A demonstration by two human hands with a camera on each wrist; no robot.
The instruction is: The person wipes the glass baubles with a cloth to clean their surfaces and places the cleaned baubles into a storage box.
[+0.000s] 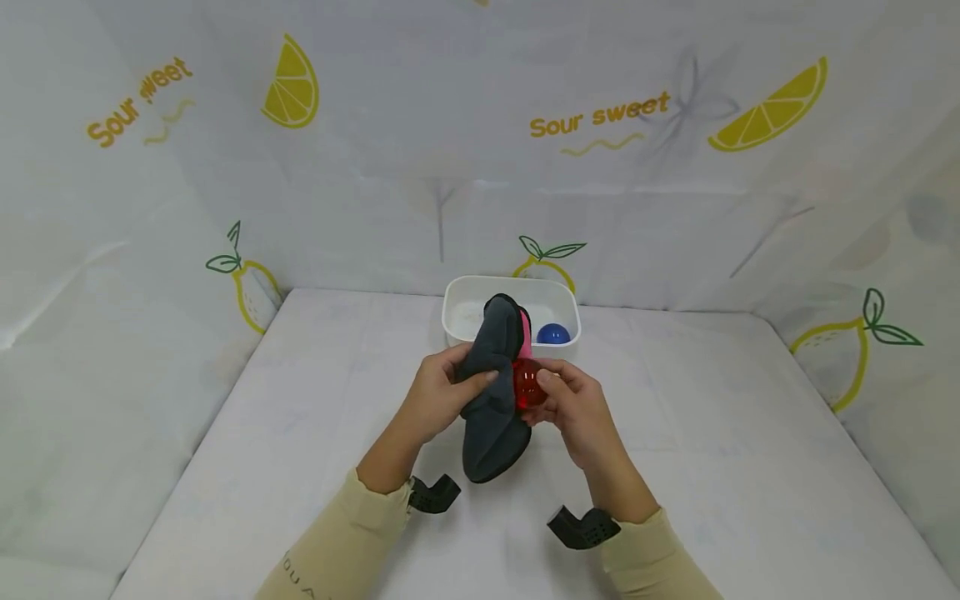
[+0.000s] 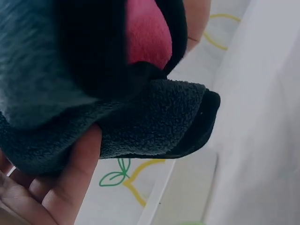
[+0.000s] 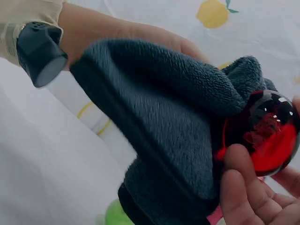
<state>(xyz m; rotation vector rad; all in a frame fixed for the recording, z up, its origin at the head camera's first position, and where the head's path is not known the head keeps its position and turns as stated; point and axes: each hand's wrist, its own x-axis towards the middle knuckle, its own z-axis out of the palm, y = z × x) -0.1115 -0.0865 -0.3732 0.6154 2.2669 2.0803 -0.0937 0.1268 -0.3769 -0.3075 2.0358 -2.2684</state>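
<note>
My left hand point(image 1: 437, 393) grips a dark grey, fluffy cloth point(image 1: 495, 446) with black edging, its thumb pressed over the near face. Folded and gathered, the cloth hangs upright in front of me. Pink fabric point(image 1: 526, 335) shows along its right side, and again as pink plush point(image 2: 147, 35) in the left wrist view. My right hand point(image 1: 579, 406) pinches a shiny, see-through red ball point(image 3: 274, 133) between thumb and fingers. The ball sits right against the cloth's right edge, which hides part of it in the head view.
Beyond the hands, a white plastic tub point(image 1: 452, 315) stands at the table's far edge, partly covered by the cloth. Inside it is a blue ball point(image 1: 553, 334). Something round and light green point(image 3: 118, 214) peeks from behind the cloth. A lemon-printed curtain point(image 1: 375, 167) rises behind the white table point(image 1: 675, 483).
</note>
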